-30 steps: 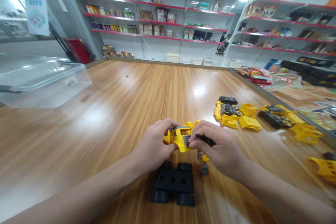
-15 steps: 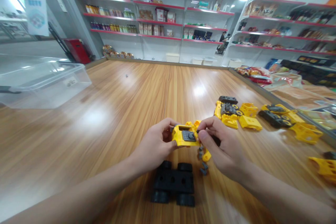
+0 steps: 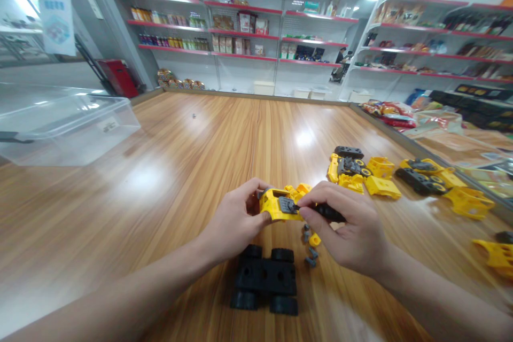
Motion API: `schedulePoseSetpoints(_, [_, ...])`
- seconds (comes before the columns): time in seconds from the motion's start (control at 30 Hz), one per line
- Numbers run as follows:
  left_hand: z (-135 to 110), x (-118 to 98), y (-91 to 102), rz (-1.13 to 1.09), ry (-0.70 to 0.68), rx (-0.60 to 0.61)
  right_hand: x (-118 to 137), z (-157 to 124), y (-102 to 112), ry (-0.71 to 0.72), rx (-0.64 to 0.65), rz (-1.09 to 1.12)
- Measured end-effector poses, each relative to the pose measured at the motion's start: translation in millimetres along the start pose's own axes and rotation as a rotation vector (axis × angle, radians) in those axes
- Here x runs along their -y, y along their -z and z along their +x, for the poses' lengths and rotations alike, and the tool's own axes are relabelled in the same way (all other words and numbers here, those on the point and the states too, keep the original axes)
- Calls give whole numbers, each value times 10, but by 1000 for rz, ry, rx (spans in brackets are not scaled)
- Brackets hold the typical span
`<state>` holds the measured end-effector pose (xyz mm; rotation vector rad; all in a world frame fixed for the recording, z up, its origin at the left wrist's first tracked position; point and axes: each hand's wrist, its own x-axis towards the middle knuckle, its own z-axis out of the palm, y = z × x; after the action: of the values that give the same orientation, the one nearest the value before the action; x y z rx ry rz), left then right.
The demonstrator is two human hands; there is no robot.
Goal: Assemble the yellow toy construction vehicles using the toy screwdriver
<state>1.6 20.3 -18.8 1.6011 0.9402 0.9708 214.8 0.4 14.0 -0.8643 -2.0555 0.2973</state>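
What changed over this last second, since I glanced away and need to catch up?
The left hand has turned the yellow plastic toy body so its grey insert faces up. The right hand has brought the black-handled screwdriver round, its tip now at that insert. Neither hand let go. The black wheeled chassis and small grey parts stayed put.

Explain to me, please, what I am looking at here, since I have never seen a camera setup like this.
This view comes from a camera worn on a person's head, looking forward and down at their own bare hands. The left hand holds a yellow toy vehicle body, and the right hand holds a black tool against it. On the wooden table lie a black wheeled chassis, small grey screws and more yellow toy parts. A clear plastic box sits at the left, with shelves of goods behind.
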Motion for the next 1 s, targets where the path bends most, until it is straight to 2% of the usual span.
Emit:
schedulePoseSetpoints(0.27, [-19, -26, 19, 192, -163, -71, -17, 12, 0, -67, 13, 14])
schedulePoseSetpoints(0.47, [-34, -74, 46, 351, -206, -83, 1, 6, 27, 19, 49, -18])
schedulePoseSetpoints(0.63, [-29, -116, 60, 509, -300, -139, -28, 7, 36, 59, 94, -40])
schedulePoseSetpoints(1.0, [3, -79, 99, 615, -407, -152, -86, -47, -19, -78, 216, -138])
